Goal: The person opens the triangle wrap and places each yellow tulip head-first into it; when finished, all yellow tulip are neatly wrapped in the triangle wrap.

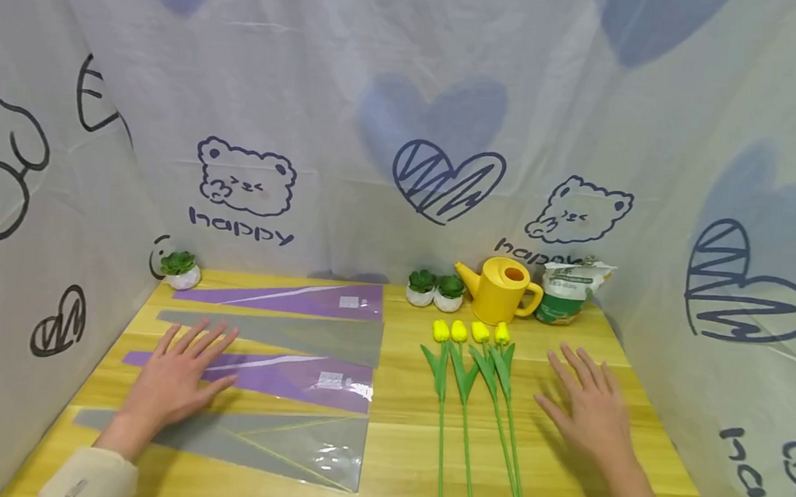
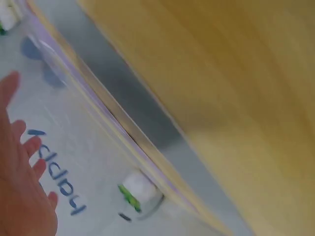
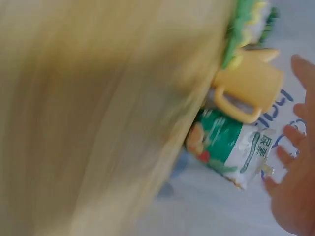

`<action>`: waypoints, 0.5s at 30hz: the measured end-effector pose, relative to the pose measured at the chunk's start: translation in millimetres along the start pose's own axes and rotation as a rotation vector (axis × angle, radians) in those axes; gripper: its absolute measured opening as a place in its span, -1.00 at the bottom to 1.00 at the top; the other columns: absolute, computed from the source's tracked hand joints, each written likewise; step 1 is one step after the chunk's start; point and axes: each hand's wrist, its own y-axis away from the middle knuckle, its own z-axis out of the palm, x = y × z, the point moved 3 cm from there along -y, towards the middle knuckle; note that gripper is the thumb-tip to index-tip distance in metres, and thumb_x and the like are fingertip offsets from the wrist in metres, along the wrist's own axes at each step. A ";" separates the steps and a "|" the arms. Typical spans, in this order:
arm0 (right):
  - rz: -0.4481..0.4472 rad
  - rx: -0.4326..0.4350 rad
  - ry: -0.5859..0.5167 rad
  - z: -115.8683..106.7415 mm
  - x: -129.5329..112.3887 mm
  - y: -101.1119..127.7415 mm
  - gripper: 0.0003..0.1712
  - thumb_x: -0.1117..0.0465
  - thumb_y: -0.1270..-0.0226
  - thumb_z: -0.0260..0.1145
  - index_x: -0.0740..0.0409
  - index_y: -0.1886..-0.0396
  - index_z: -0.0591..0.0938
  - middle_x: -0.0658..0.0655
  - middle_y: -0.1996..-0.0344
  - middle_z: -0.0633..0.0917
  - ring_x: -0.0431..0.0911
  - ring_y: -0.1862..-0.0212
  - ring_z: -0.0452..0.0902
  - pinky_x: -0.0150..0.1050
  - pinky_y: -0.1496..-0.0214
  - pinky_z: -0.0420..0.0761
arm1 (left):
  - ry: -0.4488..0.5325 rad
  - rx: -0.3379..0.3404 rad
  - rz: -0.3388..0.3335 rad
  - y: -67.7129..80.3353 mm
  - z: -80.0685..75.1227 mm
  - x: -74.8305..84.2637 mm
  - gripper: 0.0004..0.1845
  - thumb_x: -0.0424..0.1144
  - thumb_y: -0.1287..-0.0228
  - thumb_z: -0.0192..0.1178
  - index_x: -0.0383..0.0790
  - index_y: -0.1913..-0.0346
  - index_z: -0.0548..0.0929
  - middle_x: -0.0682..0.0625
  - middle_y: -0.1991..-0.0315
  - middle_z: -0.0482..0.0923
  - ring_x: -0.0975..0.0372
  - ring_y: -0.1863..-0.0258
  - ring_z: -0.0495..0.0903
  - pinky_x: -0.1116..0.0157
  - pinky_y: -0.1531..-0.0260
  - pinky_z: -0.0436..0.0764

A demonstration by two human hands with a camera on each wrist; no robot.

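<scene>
My left hand (image 1: 180, 383) is spread, palm down, over the left ends of the flat tapered plastic flower sleeves. It overlaps a purple sleeve (image 1: 269, 371) and a grey sleeve (image 1: 284, 442) in the head view. Behind these lie another grey sleeve (image 1: 314, 339) and another purple sleeve (image 1: 317, 301). Out to the right, my right hand (image 1: 592, 412) has its fingers extended and holds nothing. It is nearest to several yellow tulips (image 1: 501, 334) with green stems, laid side by side to its left. The left wrist view shows the left fingers apart, with nothing in them.
A yellow watering can (image 1: 496, 291) and a green-and-white bag (image 1: 566, 293) stand along the back edge of the wooden table (image 1: 399, 451). Two potted succulents (image 1: 421, 288) are left of the can, a third succulent (image 1: 184, 271) at the back left corner. Printed cloth (image 1: 353, 104) encloses the table.
</scene>
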 end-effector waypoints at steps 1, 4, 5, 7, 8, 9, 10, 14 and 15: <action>0.046 -0.022 -0.070 -1.4 -2.3 -0.2 -0.12 -0.24 -0.42 0.32 0.00 -0.60 0.32 0.27 -0.51 0.39 0.32 -0.48 0.27 0.40 -0.45 0.23 | 0.046 -0.007 -0.021 -0.4 -0.3 4.6 -0.20 0.19 -0.35 0.28 -0.02 -0.56 0.35 -0.15 -0.49 0.41 -0.14 -0.50 0.29 -0.26 -0.51 0.05; 0.197 -0.074 -0.332 -5.0 -6.8 -1.1 -0.20 -0.09 -0.48 0.35 0.12 -0.57 0.35 0.38 -0.31 0.55 0.34 -0.27 0.48 0.36 -0.23 0.50 | 0.233 -0.007 -0.093 -2.8 -0.6 21.4 -0.26 0.04 -0.35 0.36 -0.06 -0.52 0.41 -0.18 -0.32 0.56 -0.17 -0.32 0.43 -0.29 -0.28 0.33; 0.243 -0.083 -0.403 -6.0 -7.6 -1.3 -0.25 -0.06 -0.50 0.34 0.16 -0.54 0.39 0.38 -0.23 0.61 0.32 -0.19 0.55 0.29 -0.15 0.58 | 0.307 -0.001 -0.117 -3.7 -0.5 27.5 -0.30 0.00 -0.35 0.39 -0.09 -0.48 0.46 -0.18 -0.25 0.59 -0.16 -0.26 0.47 -0.27 -0.22 0.39; 0.322 -0.109 -0.503 -6.4 -8.2 -1.7 -0.32 -0.03 -0.52 0.33 0.23 -0.47 0.46 0.36 -0.12 0.69 0.23 -0.06 0.65 0.07 -0.01 0.70 | 0.457 0.009 -0.149 -5.8 -1.0 40.6 -0.40 -0.10 -0.33 0.43 -0.15 -0.38 0.56 -0.17 -0.09 0.65 -0.12 -0.11 0.55 -0.20 -0.08 0.50; 0.355 -0.123 -0.541 -5.8 -8.1 -1.6 -0.35 -0.03 -0.53 0.32 0.25 -0.44 0.50 0.34 -0.07 0.72 0.16 0.01 0.68 -0.06 0.07 0.72 | 0.528 0.009 -0.160 -6.7 -1.4 47.1 -0.45 -0.14 -0.32 0.44 -0.17 -0.32 0.60 -0.16 -0.02 0.67 -0.08 -0.04 0.58 -0.13 -0.02 0.54; 0.386 -0.147 -0.573 -4.9 -8.2 -0.8 -0.37 -0.03 -0.53 0.31 0.25 -0.41 0.52 0.32 -0.03 0.74 0.11 0.07 0.70 -0.13 0.16 0.72 | 0.593 0.007 -0.169 -7.4 -1.6 53.7 -0.51 -0.18 -0.30 0.45 -0.20 -0.26 0.65 -0.13 0.04 0.67 -0.03 0.03 0.60 -0.03 0.02 0.58; 0.412 -0.172 -0.608 -3.6 -8.5 0.0 -0.38 -0.04 -0.53 0.31 0.26 -0.39 0.54 0.30 0.00 0.75 0.06 0.13 0.70 -0.18 0.21 0.71 | 0.653 0.003 -0.172 -7.6 -1.7 60.5 -0.56 -0.21 -0.28 0.46 -0.22 -0.20 0.68 -0.12 0.10 0.68 0.04 0.10 0.60 0.07 0.08 0.60; 0.499 -0.262 -0.751 6.8 -10.3 4.2 -0.40 0.00 -0.52 0.33 0.28 -0.37 0.55 0.29 0.05 0.76 -0.01 0.26 0.69 -0.21 0.31 0.71 | 0.843 -0.080 -0.191 -5.6 0.2 87.1 -0.66 -0.27 -0.26 0.47 -0.21 -0.08 0.74 -0.05 0.20 0.64 0.29 0.28 0.53 0.35 0.28 0.55; 0.516 -0.279 -0.781 9.7 -11.4 5.4 -0.39 0.01 -0.52 0.33 0.29 -0.37 0.54 0.30 0.07 0.76 0.00 0.28 0.69 -0.18 0.31 0.72 | 0.884 -0.104 -0.192 -4.8 1.5 93.4 -0.66 -0.27 -0.24 0.48 -0.21 -0.07 0.75 -0.05 0.21 0.63 0.33 0.31 0.51 0.38 0.31 0.54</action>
